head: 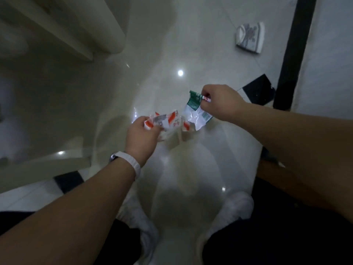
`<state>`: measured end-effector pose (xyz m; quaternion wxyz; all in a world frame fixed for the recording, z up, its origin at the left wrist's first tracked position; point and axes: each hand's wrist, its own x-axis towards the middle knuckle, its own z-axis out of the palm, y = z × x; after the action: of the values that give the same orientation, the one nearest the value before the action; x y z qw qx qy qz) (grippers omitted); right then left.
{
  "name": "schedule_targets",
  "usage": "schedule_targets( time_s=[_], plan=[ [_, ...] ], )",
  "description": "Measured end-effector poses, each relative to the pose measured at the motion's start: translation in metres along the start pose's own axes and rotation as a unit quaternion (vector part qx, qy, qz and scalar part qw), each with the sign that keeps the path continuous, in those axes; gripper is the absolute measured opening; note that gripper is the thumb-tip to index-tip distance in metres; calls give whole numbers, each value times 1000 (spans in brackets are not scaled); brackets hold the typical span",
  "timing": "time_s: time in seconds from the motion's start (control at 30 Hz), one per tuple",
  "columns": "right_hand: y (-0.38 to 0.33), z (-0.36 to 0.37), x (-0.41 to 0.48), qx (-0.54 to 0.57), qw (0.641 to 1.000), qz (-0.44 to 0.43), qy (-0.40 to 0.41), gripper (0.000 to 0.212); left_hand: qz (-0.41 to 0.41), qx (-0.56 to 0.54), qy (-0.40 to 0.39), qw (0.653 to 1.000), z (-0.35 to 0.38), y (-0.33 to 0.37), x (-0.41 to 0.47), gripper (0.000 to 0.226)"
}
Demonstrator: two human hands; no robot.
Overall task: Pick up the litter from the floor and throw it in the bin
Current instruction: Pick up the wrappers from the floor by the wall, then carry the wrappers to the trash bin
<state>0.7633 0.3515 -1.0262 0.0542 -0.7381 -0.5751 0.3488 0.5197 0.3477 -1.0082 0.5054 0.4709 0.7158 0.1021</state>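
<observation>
I am holding a crumpled red-and-white wrapper (164,121) in my left hand (142,139), with my fingers and thumb curling round its near end. The rest of it is sticking out past my fingertips, up off the floor (118,96). Just beside it, my right hand (221,103) is pinching the top edge of a green-and-white wrapper (194,109), which is hanging down crinkled below my knuckles. Its lower corner is nearly meeting the red-and-white one; I cannot tell whether the two are touching. A small red-and-white scrap is also showing at the pinch of my right hand, too small to make out.

Both hands are reaching out in front of me, close together above the glossy pale tiles, which are reflecting ceiling lights as bright spots. A white wristband (131,162) is sitting on my left wrist.

Well apart from my hands, at the upper right, a flattened packet (250,37), whitish with grey print, is lying on the floor. Beyond it on the right, a black post (294,52) is running up and down, and a black tile (259,90) is showing just behind my right hand. Pale furniture (76,25) is filling the upper left corner. Below my arms, my white shoes (235,213) are standing on the tiles.
</observation>
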Motion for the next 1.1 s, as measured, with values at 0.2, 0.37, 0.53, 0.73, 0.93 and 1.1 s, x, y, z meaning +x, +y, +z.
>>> schedule_targets(
  time_s=[0.2,0.37,0.53,0.73,0.93,1.1],
  plan=[
    [-92,-81,-104,134,989,57,36,10,1,-49,17,999,-83,100,-95,13],
    [-166,-170,-177,229,965,114,62,5,25,-77,15,997,-152,188,-179,11],
    [-237,-269,-236,283,945,137,90,9,44,-85,15,995,-214,267,-247,7],
    [-314,-378,-296,294,939,143,105,16,74,-139,-15,987,-286,362,-321,6],
    [-393,-473,-345,305,927,137,169,17,122,-192,-54,972,-345,441,-379,10],
    [-451,-512,-367,343,904,94,237,20,150,-243,-72,956,-401,485,-410,13]
  ],
)
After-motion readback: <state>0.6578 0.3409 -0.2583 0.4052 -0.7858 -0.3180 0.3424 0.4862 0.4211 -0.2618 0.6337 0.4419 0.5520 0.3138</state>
